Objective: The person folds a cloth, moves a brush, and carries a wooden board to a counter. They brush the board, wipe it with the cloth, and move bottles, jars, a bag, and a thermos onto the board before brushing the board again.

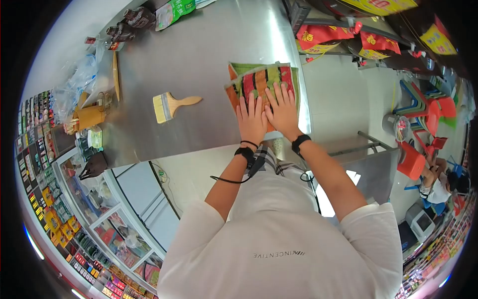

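Note:
A folded cloth (pixel 264 77) with red, green, orange and dark stripes lies on the metal table, close to its right edge. Both palms rest flat on the cloth's near part. My left hand (pixel 253 123) has its fingers stretched out and slightly apart, pointing away from me. Beside it, my right hand (pixel 284 113) lies with fingers extended, its thumb side close to the left hand. Neither hand grips anything. Left of the cloth is a flat paintbrush (pixel 172 106) with pale bristles and a wooden handle pointing toward the cloth.
The steel table (pixel 149 60) carries dark bottles (pixel 137 19) and a green packet (pixel 174 12) at the back left. A brown container (pixel 92 115) stands at its left edge. Racks with red bags (pixel 323 35) are to the right. A person (pixel 438 187) sits farther right.

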`<state>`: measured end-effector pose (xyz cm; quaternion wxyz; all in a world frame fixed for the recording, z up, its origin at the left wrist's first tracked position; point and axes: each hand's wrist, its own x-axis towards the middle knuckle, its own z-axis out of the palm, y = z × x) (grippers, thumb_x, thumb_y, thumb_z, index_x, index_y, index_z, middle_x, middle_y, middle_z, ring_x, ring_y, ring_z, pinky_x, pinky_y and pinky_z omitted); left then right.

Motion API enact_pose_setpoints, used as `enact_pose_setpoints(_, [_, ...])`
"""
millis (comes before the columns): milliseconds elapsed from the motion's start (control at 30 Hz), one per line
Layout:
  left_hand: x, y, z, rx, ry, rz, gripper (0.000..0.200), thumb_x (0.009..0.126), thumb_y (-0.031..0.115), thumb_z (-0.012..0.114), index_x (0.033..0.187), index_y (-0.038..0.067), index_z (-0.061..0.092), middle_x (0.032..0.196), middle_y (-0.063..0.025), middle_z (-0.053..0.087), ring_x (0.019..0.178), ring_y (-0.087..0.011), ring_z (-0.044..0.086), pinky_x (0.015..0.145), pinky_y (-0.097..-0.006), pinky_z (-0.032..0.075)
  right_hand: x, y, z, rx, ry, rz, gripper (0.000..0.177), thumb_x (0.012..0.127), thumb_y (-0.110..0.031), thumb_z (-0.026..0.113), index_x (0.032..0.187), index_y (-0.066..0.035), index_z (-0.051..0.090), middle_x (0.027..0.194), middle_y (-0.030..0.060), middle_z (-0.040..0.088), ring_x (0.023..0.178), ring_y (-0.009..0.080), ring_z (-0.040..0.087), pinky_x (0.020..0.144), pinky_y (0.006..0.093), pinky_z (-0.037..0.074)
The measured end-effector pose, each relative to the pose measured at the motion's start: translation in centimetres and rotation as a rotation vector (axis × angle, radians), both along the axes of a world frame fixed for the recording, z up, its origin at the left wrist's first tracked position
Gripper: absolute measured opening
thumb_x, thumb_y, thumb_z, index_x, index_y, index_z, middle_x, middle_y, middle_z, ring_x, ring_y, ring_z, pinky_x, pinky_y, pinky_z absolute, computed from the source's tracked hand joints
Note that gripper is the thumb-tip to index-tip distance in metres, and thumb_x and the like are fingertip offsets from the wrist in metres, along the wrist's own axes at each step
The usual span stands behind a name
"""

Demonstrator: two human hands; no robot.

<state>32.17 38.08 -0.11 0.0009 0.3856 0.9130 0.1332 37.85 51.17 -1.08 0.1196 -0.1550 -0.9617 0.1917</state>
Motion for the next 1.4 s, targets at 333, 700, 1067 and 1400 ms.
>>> enact_pose_setpoints(333, [5.4, -4.3, 0.2, 0.03, -0.019, -0.045, 0.051, 0.088, 0.027, 0.056, 0.136, 0.01, 0.05, 0.147, -0.0116, 0.038, 0.135, -0.0397, 0.031, 0.108, -0.0537, 0.029, 6.5, -4.2, 0.6, -0.02, -0.06, 0.018, 0.052, 0.092, -0.027, 0.051, 0.142, -0.013, 0.044, 0.151, 0.0169, 0.03, 0.141, 0.0375, 0.024, 0.113, 0.0517, 0.019])
enact_pose_setpoints(700, [-12.2, -2.6, -0.1, 0.058, 0.005, 0.069, 0.05, 0.091, 0.022, 0.051, 0.139, 0.01, 0.045, 0.146, -0.0108, 0.038, 0.135, -0.0384, 0.03, 0.109, -0.0512, 0.027, -12.8, -2.9, 0.4, 0.054, -0.019, 0.101, 0.048, 0.094, -0.026, 0.049, 0.141, -0.016, 0.045, 0.15, 0.0156, 0.032, 0.139, 0.0359, 0.026, 0.113, 0.0492, 0.022])
enact_pose_setpoints(1067, [-34.5, 1.5, -1.6, 0.103, 0.071, 0.126, 0.048, 0.091, 0.025, 0.05, 0.137, 0.013, 0.048, 0.145, -0.0081, 0.04, 0.134, -0.0377, 0.033, 0.108, -0.0498, 0.029, -35.3, 0.4, -1.3, 0.114, 0.042, 0.065, 0.045, 0.092, -0.026, 0.049, 0.136, -0.016, 0.051, 0.147, 0.0146, 0.038, 0.137, 0.0359, 0.031, 0.112, 0.0496, 0.024])
enact_pose_setpoints(1400, [-35.3, 1.3, -3.2, 0.16, 0.132, 0.101, 0.048, 0.092, 0.025, 0.049, 0.137, 0.011, 0.048, 0.146, -0.0106, 0.039, 0.135, -0.0395, 0.031, 0.109, -0.0512, 0.028, -36.0, 0.8, -2.5, 0.215, 0.086, 0.1, 0.046, 0.096, -0.032, 0.045, 0.141, -0.02, 0.046, 0.148, 0.0122, 0.039, 0.136, 0.0341, 0.034, 0.112, 0.0469, 0.026])
